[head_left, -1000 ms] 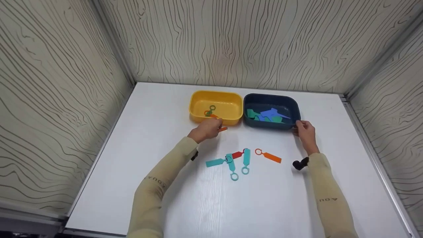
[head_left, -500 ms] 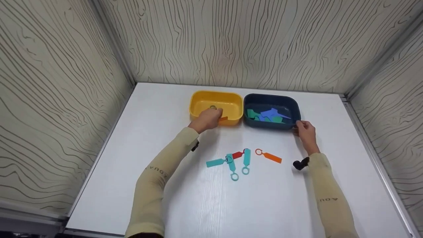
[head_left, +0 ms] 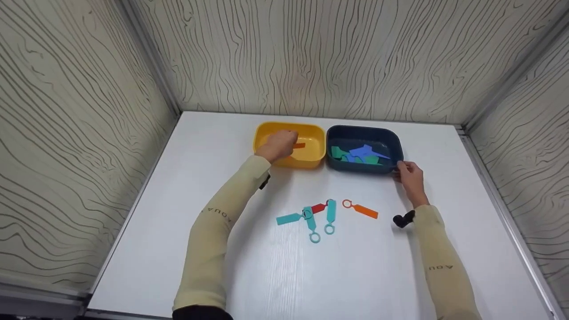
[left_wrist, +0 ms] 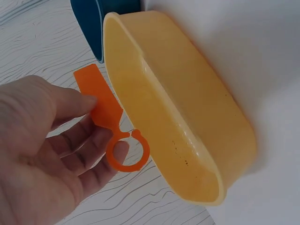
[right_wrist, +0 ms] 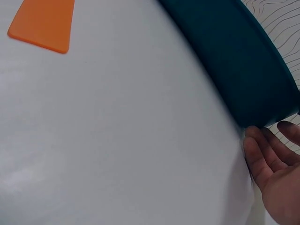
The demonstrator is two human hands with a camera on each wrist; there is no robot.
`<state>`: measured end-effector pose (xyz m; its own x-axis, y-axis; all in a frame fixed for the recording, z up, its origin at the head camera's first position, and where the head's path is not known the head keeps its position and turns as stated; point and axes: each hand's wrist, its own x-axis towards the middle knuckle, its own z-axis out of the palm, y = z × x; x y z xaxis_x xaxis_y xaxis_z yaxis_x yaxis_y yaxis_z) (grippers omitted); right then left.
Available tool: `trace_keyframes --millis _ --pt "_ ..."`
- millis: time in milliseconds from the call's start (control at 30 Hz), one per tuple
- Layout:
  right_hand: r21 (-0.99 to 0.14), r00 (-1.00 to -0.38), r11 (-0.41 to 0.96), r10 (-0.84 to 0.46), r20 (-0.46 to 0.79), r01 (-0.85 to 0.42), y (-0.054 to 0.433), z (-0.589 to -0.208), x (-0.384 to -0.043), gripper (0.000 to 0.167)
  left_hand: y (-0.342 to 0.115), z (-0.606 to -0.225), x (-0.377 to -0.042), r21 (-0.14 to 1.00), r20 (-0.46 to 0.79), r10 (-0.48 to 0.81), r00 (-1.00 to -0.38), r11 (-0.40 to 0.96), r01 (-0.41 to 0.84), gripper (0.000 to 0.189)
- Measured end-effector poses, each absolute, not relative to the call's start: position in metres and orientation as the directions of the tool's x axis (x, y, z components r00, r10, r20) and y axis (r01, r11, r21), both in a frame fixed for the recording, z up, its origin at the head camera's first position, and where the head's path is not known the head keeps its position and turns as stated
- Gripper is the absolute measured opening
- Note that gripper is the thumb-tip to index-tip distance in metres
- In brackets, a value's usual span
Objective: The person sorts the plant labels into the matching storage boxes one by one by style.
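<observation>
In the left wrist view my left hand (left_wrist: 51, 136) pinches an orange ring-ended tag (left_wrist: 101, 101) by its flat blade, thumb on one side and fingers on the other. The head view has that left hand (head_left: 280, 144) over the yellow bin (head_left: 313, 163), with the tag's orange end sticking out to the right. My right hand (head_left: 411, 178) rests at the near right corner of the dark blue bin (head_left: 362, 168). Seen from the right wrist, its fingertips (right_wrist: 253, 136) touch the bin's outer wall and the fingers are fairly straight. My left hand hides part of the yellow bin's inside.
Green and blue flat pieces (head_left: 365, 153) lie in the dark blue bin. On the white table (head_left: 346, 275), turquoise tags (head_left: 331, 213) and a red tag (head_left: 318, 208) overlap, beside another orange tag (head_left: 365, 211). Patterned panels (head_left: 302, 58) stand behind and at both sides.
My left hand has moved forward with the orange tag, from the yellow bin's near edge to over its inside. My right hand has stayed at the blue bin's corner.
</observation>
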<state>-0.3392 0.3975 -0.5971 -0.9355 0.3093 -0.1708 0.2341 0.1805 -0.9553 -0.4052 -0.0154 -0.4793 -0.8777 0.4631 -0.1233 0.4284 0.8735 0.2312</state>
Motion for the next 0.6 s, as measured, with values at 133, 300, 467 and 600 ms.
trace_keyframes --millis 133,300,467,600 --pt "-0.956 -0.937 0.174 0.303 -0.176 0.236 0.391 -0.584 -0.333 0.033 -0.016 -0.477 -0.41 0.22 -0.105 0.465 -0.879 0.873 0.436 0.023" --pt "-0.958 -0.934 0.154 0.305 -0.186 0.241 0.389 -0.581 -0.331 0.035 -0.019 -0.477 -0.414 0.207 -0.093 0.43 -0.898 0.891 0.405 0.022" --pt "-0.955 -0.932 0.158 0.307 -0.193 0.25 0.395 -0.595 -0.338 0.048 -0.02 -0.475 -0.416 0.16 -0.052 0.415 -0.908 0.901 0.402 0.024" --pt "-0.953 -0.932 0.176 0.312 -0.184 0.248 0.401 -0.606 -0.343 0.046 -0.018 -0.472 -0.416 0.131 -0.021 0.439 -0.898 0.892 0.433 0.028"
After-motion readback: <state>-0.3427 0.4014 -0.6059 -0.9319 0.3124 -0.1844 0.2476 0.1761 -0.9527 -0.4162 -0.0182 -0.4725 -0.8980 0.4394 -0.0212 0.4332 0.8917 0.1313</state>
